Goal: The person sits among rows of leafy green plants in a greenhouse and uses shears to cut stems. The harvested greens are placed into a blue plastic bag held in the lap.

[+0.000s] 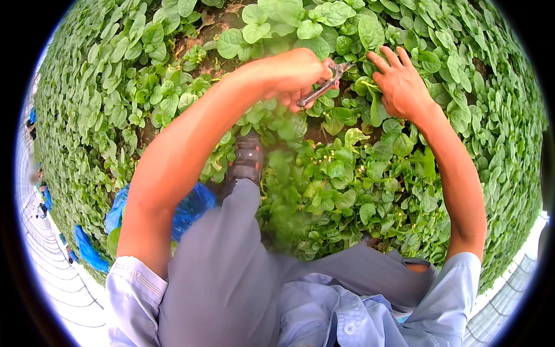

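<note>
Pruning shears (323,89) with dark handles are in my left hand (301,76), their short metal blades pointing right among the stems. Close to the blade tips, my right hand (401,84) reaches into the leafy green plants, fingers partly spread. A pale stem (369,84) and a hanging leaf (377,108) show at its palm side and appear held there; the fingers' contact with the upright leaf (370,32) above is unclear. Whether the blades are closed on a stem cannot be made out.
Low leafy plants (338,165) surround my shoe (246,156), with patches of brown soil between them. A blue plastic bag (193,208) lies beside my leg, partly behind my left arm. Another blue plastic item (89,251) lies farther left. Pale sheeting borders the bed.
</note>
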{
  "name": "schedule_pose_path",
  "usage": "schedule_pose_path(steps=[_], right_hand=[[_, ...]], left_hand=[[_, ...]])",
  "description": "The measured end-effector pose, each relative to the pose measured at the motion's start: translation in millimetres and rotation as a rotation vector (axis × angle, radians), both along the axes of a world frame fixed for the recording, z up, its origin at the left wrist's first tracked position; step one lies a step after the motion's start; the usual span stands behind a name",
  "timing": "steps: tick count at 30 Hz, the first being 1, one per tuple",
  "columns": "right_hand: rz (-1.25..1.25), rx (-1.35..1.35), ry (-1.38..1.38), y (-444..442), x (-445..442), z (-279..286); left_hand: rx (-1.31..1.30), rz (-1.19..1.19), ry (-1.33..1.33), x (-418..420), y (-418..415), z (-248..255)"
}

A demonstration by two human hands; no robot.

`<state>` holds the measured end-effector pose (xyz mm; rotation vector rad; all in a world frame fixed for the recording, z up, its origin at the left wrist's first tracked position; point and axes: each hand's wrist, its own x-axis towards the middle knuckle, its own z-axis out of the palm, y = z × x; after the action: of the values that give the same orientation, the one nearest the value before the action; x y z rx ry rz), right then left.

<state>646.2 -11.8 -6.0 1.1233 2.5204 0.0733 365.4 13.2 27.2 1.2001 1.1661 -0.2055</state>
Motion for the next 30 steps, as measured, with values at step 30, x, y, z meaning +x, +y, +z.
schedule_pose_path(steps=[30], right_hand=[[0.246,-0.084,-0.104,21.1,-44.9,17.9]], left_hand=[[0.08,0.114,0.055,-37.0,-9.1,-7.3]])
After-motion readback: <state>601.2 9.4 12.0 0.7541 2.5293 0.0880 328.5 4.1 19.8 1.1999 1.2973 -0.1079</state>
